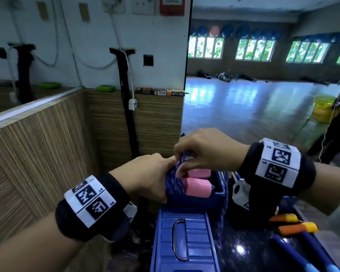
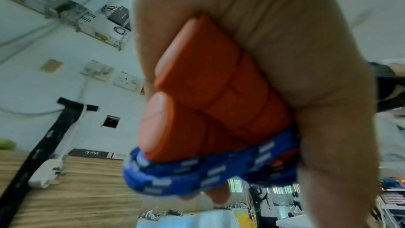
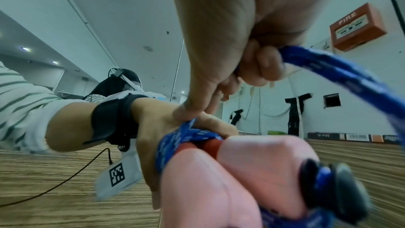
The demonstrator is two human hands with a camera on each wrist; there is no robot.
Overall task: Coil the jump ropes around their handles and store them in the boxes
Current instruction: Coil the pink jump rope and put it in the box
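Observation:
My left hand (image 1: 153,176) grips two pink jump-rope handles (image 1: 197,186) side by side, with blue patterned rope (image 1: 174,183) wound around them. In the left wrist view the handles (image 2: 210,96) look orange-red, and the rope coil (image 2: 208,169) sits by my fingers. My right hand (image 1: 202,150) pinches the free rope (image 3: 342,75) above the bundle, at the coil's top. The loose rope (image 1: 223,209) hangs down at the right. An open blue box (image 1: 220,191) sits just under the handles (image 3: 219,176).
A blue box lid with a metal handle (image 1: 182,240) lies in front. Another rope with orange and yellow handles (image 1: 294,224) rests on the dark surface at right. Wood-panelled walls (image 1: 47,144) close off the left. A person (image 1: 336,130) stands at the far right.

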